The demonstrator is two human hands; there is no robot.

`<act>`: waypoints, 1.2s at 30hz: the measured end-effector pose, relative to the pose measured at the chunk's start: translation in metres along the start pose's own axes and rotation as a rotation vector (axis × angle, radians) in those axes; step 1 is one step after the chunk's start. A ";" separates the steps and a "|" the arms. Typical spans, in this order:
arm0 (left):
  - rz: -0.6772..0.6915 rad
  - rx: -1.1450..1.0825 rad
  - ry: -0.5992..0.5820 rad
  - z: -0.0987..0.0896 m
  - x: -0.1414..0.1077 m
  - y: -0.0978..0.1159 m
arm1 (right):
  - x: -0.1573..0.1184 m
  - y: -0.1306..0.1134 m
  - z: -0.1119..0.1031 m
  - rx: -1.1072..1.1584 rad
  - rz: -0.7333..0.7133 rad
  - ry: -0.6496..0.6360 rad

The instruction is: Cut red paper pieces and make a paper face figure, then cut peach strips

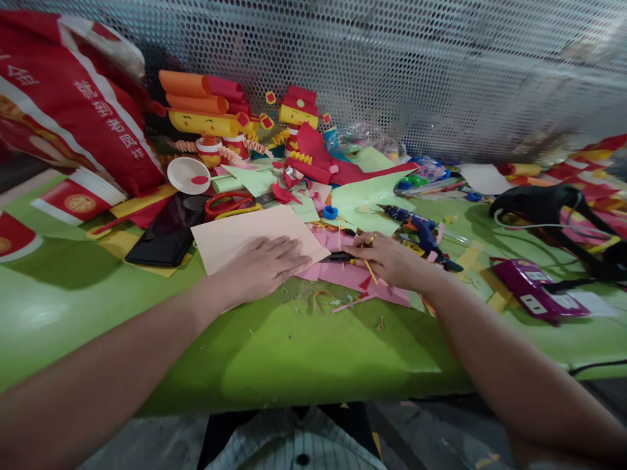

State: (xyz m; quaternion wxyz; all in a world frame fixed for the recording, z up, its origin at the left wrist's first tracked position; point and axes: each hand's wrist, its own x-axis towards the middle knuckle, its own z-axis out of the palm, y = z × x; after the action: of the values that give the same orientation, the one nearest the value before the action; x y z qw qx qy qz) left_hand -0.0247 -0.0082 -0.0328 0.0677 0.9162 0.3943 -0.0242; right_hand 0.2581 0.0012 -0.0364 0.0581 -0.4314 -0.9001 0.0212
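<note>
My left hand (269, 264) lies flat, fingers stretched out, on a sheet of pale peach paper (240, 232). Just right of the sheet, my right hand (386, 258) reaches down onto pink paper scraps (337, 275). Its fingers are bent together at the end of a slim black object (339, 256), whose kind I cannot make out. A thin yellow strip (371, 271) shows by its thumb. Behind the right hand lies a dark blue glue gun (416, 225). Scissors with red and yellow handles (230, 205) lie behind the peach sheet.
A black phone (169, 228) and red paper cups (78, 196) are at left, before a large red bag (78, 98). Paper figures (298, 114) stand at the back against perforated metal. A purple power strip (536, 290) and cables lie on the right of the green table (304, 352).
</note>
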 end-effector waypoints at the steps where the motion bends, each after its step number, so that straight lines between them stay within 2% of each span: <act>1: 0.002 0.004 0.000 0.000 0.000 0.000 | 0.000 -0.001 0.000 -0.002 0.006 -0.006; 6: -0.002 0.016 0.006 0.001 0.000 0.001 | 0.001 -0.004 -0.001 -0.019 0.024 -0.014; 13: -0.002 0.004 -0.006 0.002 0.000 -0.001 | -0.003 0.002 0.002 0.026 -0.047 0.034; 20: -0.006 0.006 -0.008 0.003 0.001 -0.001 | 0.000 -0.005 0.002 -0.007 0.010 0.017; 26: 0.004 0.020 -0.002 0.002 0.000 -0.001 | -0.001 -0.004 -0.001 -0.018 -0.015 0.018; 30: 0.012 0.028 -0.014 0.003 0.000 -0.001 | -0.003 -0.001 -0.004 -0.023 0.001 0.044; 36: -0.015 0.017 0.040 0.006 0.000 0.000 | -0.004 0.005 -0.006 -0.026 0.006 0.136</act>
State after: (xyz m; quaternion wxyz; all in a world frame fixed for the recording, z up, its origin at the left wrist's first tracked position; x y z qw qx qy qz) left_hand -0.0245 -0.0095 -0.0385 0.0520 0.9141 0.4020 -0.0096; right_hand 0.2654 0.0010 -0.0311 0.1132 -0.4353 -0.8929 -0.0197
